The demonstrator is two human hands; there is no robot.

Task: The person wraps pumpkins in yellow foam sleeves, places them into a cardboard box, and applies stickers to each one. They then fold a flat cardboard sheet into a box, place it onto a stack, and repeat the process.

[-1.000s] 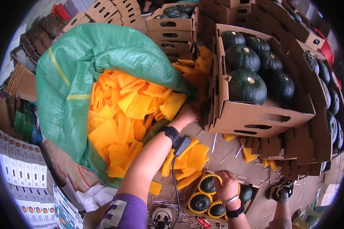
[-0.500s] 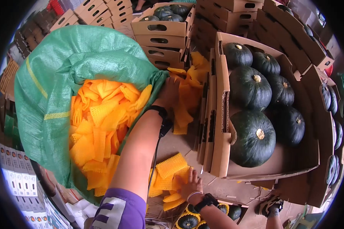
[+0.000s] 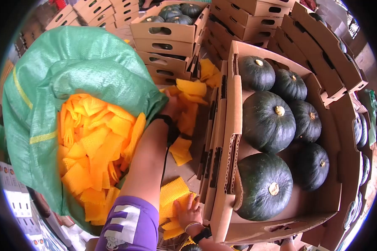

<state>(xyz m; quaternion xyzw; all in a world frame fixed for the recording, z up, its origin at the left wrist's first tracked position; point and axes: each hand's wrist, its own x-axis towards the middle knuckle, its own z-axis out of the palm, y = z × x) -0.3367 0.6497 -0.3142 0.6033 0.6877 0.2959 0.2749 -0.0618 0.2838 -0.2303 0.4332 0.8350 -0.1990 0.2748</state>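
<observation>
My left hand [image 3: 171,108] reaches past the mouth of a green woven sack [image 3: 98,54], touching or very near its right edge. Loose orange foam net sleeves [image 3: 188,115] lie around this hand; its fingers are blurred and partly hidden. The sack is filled with more flattened orange net sleeves [image 3: 96,142]. Lower down, my right hand [image 3: 190,212], with a bracelet and a dark watch, rests against a small pile of net sleeves [image 3: 174,194], fingers spread. To its right, a cardboard box [image 3: 299,224] holds several dark green pumpkins [image 3: 266,184].
Behind the sack stand stacked cardboard boxes [image 3: 165,44], the top one holding pumpkins [image 3: 180,19]. More boxes [image 3: 318,54] line the right side. White printed cartons [image 3: 19,198] are at the lower left. Part of a netted pumpkin [image 3: 191,247] shows at the bottom edge.
The whole view has shifted, with the sack further left and the pumpkin box lower. My left hand has drawn back toward the sack's edge. My right hand has moved left against the lower pile.
</observation>
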